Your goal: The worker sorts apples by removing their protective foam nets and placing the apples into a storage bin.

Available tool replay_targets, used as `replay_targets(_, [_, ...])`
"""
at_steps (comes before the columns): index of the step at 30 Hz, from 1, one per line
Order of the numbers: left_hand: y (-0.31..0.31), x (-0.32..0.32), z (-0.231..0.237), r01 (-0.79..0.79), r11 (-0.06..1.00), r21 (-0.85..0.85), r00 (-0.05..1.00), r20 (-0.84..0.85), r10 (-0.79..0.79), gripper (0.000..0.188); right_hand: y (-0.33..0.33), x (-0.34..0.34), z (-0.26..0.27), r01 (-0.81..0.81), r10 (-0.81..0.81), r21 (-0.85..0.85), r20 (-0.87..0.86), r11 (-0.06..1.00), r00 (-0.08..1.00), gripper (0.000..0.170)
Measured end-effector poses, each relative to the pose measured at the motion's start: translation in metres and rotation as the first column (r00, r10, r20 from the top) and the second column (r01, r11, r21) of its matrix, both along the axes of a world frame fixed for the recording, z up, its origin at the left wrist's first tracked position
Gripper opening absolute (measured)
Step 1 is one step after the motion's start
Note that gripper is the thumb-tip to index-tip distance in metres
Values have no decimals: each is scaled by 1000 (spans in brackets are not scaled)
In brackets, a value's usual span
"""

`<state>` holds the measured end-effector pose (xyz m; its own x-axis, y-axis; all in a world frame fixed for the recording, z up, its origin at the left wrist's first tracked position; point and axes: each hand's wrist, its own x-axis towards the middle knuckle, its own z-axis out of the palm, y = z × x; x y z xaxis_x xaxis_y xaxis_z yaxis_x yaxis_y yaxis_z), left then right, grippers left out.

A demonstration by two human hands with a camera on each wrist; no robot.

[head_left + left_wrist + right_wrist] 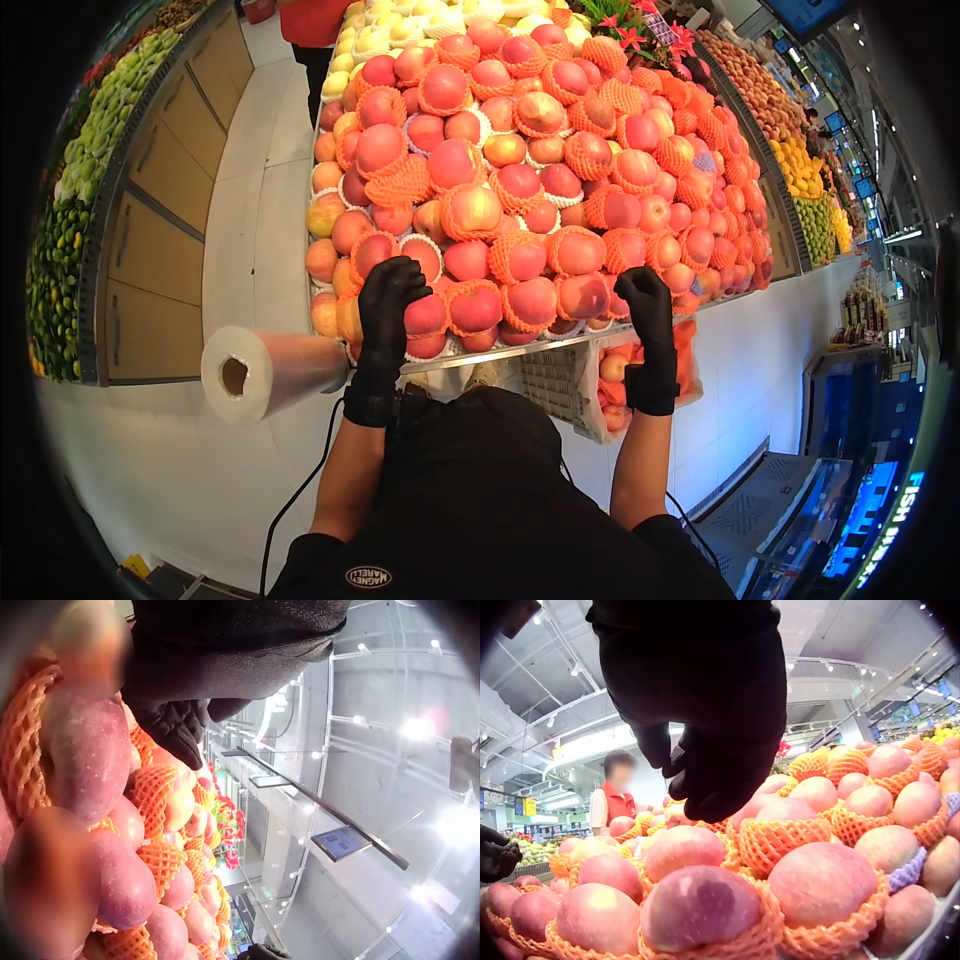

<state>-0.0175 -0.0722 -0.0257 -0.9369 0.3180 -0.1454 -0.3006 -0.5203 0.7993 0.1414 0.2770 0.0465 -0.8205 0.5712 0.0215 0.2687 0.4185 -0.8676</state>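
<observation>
A large heap of rounded red and yellow fruit (470,210), many pieces in orange or white foam nets, fills the stand in front of me. My black-gloved left hand (392,300) hovers over the heap's near left edge, its fingers loosely curled with nothing in them. In the left wrist view its fingers (176,727) hang above netted fruit. Over the near right part is my right hand (650,310), also gloved and loosely curled. The right wrist view shows that hand (705,727) holding nothing, with its fingertips close above a netted fruit (780,832).
A big roll of clear plastic bags (270,375) sticks out at the stand's left corner. Below the right edge stands a crate (565,390) with more fruit. A person in a red vest (619,799) is beyond the heap. Cabinets (150,250) line the left aisle.
</observation>
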Motion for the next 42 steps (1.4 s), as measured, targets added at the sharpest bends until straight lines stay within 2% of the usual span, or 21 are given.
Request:
replay_targets(2, [-1, 0, -2, -23, 999, -25, 999, 21, 24, 27, 2, -17, 8, -48, 52, 69, -59, 996, 997, 15])
replay_targets(5, [-1, 0, 2, -27, 999, 24, 1000, 9, 27, 25, -7, -45, 36, -89, 108, 170, -106, 981, 988, 18])
replay_targets(6, [-1, -1, 3, -33, 999, 30, 999, 13, 33, 25, -6, -53, 42, -103, 117, 206, -56, 973, 992, 23])
replay_targets(9, [-3, -1, 0, -52, 997, 48, 998, 21, 51, 25, 10, -79, 39, -169, 240, 460, -100, 872, 966, 27])
replay_targets(13, [-3, -1, 0, -73, 997, 29, 997, 19, 72, 26, 21, -119, 47, -197, 295, 573, -83, 796, 952, 33])
replay_targets(17, [-7, 1, -2, -84, 996, 21, 996, 11, 84, 28, 37, -148, 48, -237, 352, 591, -85, 771, 932, 37])
replay_targets(19, [-9, -1, -5, -82, 996, -26, 995, -55, 81, 30, 51, -159, 43, -254, 343, 591, -42, 766, 938, 38])
replay_targets(21, [-9, 0, 1, -72, 994, -82, 995, -82, 65, 32, 60, -157, 41, -273, 374, 617, -38, 738, 927, 37])
replay_targets(25, [-6, -4, -3, -18, 989, -144, 989, -150, -4, 31, 74, -138, 33, -253, 356, 589, -64, 767, 932, 34])
replay_targets(26, [-3, -4, 1, -23, 971, -240, 982, -186, -23, 31, 79, -131, 30, -253, 365, 585, -81, 770, 927, 34])
replay_targets(28, [4, -7, -4, -25, 953, -302, 950, -304, -72, 32, 84, -116, 28, -249, 367, 559, -107, 791, 924, 34])
replay_targets(29, [7, -9, -5, -29, 944, -327, 926, -364, -98, 33, 91, -109, 26, -239, 284, 507, -13, 828, 959, 37])
replay_targets(30, [11, -9, -2, -21, 907, -420, 901, -402, -165, 33, 95, -104, 25, -236, 307, 519, -52, 821, 950, 35])
replay_targets(31, [15, -10, -2, 8, 918, -397, 909, -380, -172, 33, 97, -96, 24, -235, 331, 534, -91, 813, 939, 34])
replay_targets(37, [39, -14, -1, 115, 983, -144, 965, -220, -145, 33, 108, -57, 31, -155, 187, 462, -24, 873, 982, 34])
replay_targets(42, [44, -10, 3, 132, 964, -233, 941, -275, -195, 32, 98, -55, 44, -138, 133, 373, 39, 917, 990, 33])
